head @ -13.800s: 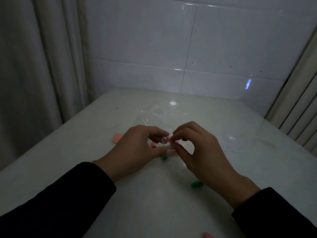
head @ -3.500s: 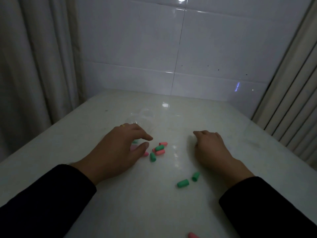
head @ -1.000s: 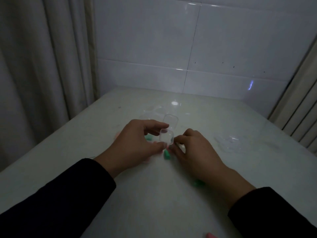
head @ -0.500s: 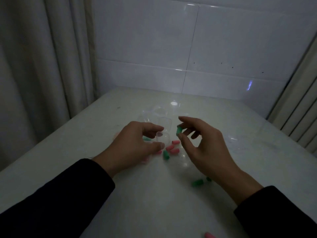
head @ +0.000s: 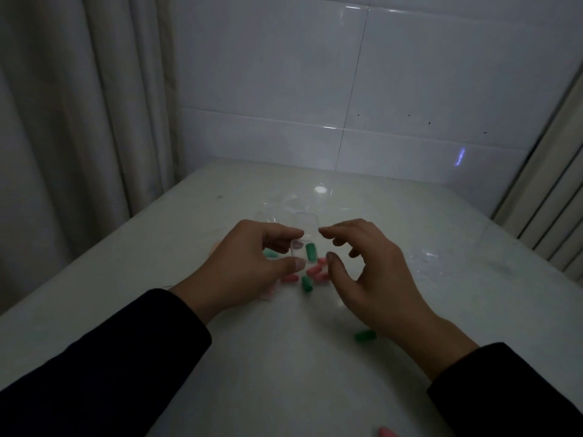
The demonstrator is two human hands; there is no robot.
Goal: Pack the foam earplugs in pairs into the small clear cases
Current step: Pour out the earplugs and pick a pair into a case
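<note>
My left hand point(head: 243, 266) pinches a small clear case point(head: 303, 246) between thumb and forefinger; its lid point(head: 306, 225) stands open at the back. One green earplug point(head: 310, 251) lies inside the case. My right hand point(head: 362, 272) hovers just to the right of the case, fingers apart and holding nothing. Below the case, pink earplugs point(head: 317, 272) and a green earplug point(head: 306, 283) lie loose on the white table point(head: 284, 373). Another green earplug point(head: 270, 254) shows behind my left fingers.
A green earplug point(head: 364, 335) lies under my right wrist, and a pink earplug point(head: 388, 433) at the bottom edge. More clear cases point(head: 284, 208) sit behind my hands, others point(head: 426, 257) at the right. Curtains hang left and right; a tiled wall stands behind.
My right hand held a green earplug above the case half a second ago; now that earplug lies in the case and the hand is empty, slightly lowered.
</note>
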